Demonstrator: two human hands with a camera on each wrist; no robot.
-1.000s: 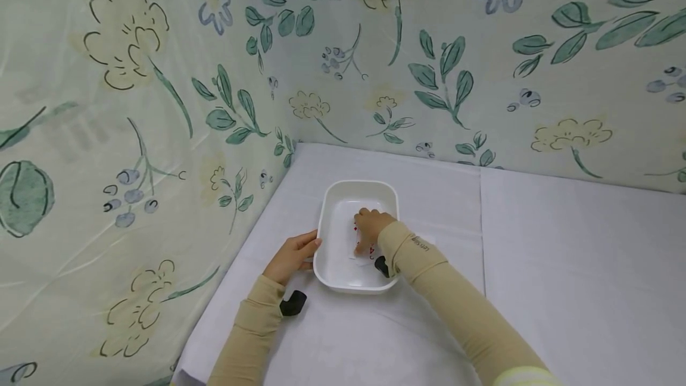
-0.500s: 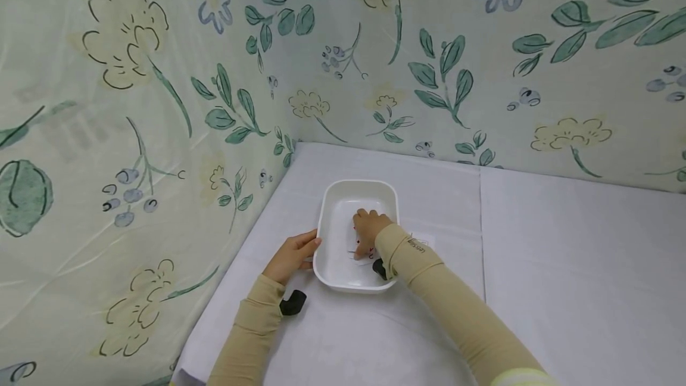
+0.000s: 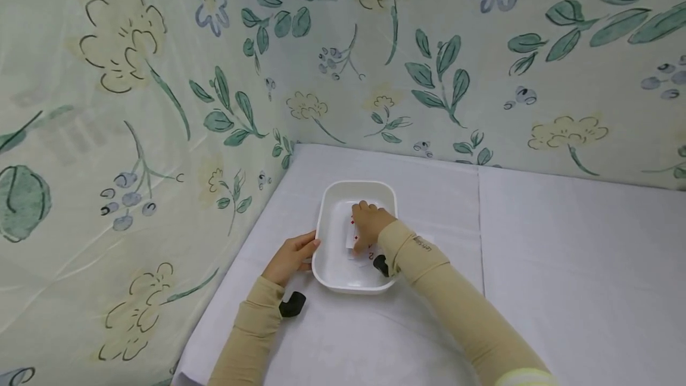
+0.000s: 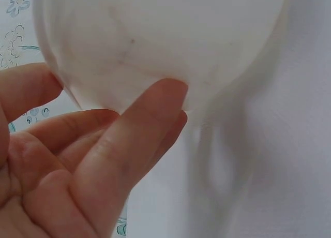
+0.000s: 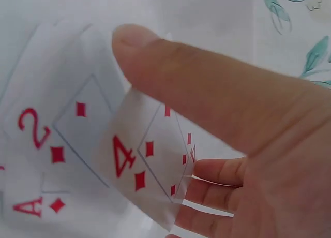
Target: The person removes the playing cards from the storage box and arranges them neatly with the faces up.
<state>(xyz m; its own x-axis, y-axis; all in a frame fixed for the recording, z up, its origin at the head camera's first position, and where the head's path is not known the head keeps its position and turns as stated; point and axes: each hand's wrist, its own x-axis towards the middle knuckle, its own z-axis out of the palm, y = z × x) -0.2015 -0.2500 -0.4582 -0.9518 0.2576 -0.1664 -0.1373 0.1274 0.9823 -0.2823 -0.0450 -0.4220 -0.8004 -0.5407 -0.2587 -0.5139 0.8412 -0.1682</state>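
A white tray stands on the cloth-covered table, with my left hand holding its left side. In the left wrist view, the thumb and curved fingers meet the outer wall of the tray. My right hand reaches inside and grips a four of diamonds between thumb and fingers. The card is bent and tilted. Below it in the right wrist view lie a two of diamonds and an ace of diamonds, with further card edges overlapping. In the head view the right hand hides most of the cards.
White cloth covers the table, with a seam running right of the tray. Floral fabric rises along the back and left. Black wrist devices sit on both beige sleeves.
Over the second, the held card has shifted a little left under my right hand. A 2 now shows below that hand, where a 4 showed before. My left hand keeps its place.
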